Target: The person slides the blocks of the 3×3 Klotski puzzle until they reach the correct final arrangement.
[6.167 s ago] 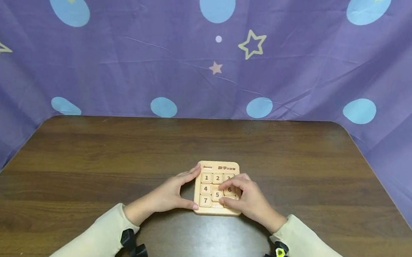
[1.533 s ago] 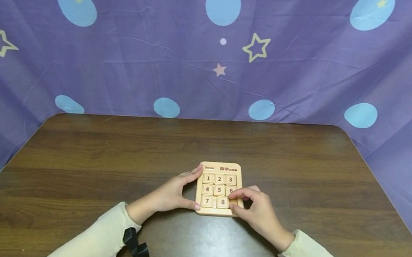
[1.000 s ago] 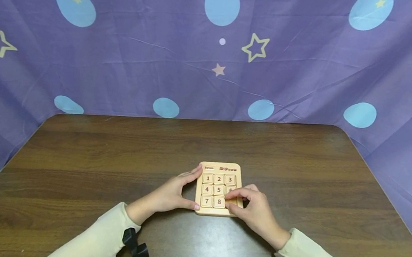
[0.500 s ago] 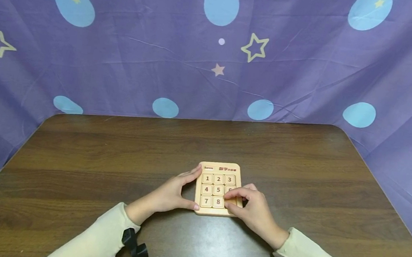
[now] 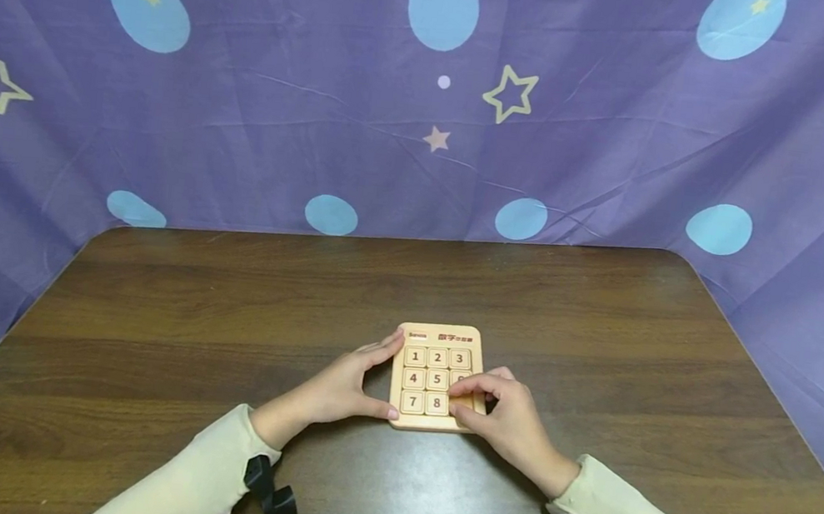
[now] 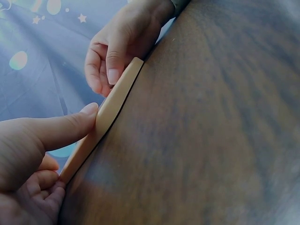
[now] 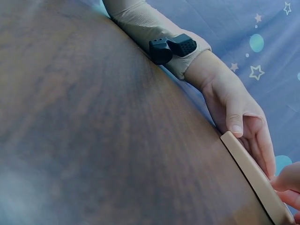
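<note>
A pale wooden number slide puzzle (image 5: 432, 425) lies flat on the table, in the middle of the head view. Its tiles read 1 to 8 in order; tile 6 (image 5: 459, 376) is partly covered by fingers. My left hand (image 5: 326, 390) grips the board's left side, thumb at the lower corner, fingers at the upper one. My right hand (image 5: 515, 423) is over the lower right slot, thumb and forefinger tips apart, touching the right edge of tile 8 (image 5: 437, 403). In the left wrist view only the board's side edge (image 6: 117, 101) shows; the tiles are hidden.
The puzzle rests on a dark brown wooden table (image 5: 228, 288) with rounded far corners. Behind it hangs a purple cloth (image 5: 282, 134) with blue ovals and stars. Black wrist devices (image 5: 270, 493) are strapped over the cream sleeves (image 5: 181, 476).
Tile 5 has moved up to the middle slot. Tile 8 has slid left, out of the lower right area, to beside tile 7. The left hand has kept its place; the last half second shows almost no motion.
</note>
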Motion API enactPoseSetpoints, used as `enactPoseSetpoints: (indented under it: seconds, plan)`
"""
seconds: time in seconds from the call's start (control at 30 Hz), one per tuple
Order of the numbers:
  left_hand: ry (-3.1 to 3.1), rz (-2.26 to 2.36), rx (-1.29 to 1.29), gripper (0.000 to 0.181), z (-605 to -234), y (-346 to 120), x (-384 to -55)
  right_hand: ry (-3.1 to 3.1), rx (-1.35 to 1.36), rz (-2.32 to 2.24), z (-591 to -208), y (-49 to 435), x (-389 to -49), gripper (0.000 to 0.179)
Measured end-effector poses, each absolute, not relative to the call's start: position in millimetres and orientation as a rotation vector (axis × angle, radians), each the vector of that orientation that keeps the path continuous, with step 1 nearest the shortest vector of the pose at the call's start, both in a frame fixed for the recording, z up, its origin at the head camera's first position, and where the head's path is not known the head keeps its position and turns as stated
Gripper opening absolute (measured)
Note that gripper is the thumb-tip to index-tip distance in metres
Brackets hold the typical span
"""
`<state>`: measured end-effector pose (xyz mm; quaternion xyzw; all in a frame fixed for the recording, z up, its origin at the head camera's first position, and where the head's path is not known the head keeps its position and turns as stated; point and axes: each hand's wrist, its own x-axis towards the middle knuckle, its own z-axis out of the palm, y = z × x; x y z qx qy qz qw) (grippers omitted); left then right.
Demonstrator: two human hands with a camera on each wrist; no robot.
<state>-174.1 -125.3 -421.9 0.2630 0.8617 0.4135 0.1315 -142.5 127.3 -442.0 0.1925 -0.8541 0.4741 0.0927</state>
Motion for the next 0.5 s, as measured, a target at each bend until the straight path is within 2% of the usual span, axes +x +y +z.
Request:
enactPoseSetpoints:
  seconds: [0.5]
  plan:
    - [2.478, 1.277, 0.73, 0.099, -418.2, -126.1, -172.1, -2.537, 0.575, 1.471, -441.0, 127.4, -141.8, 0.021]
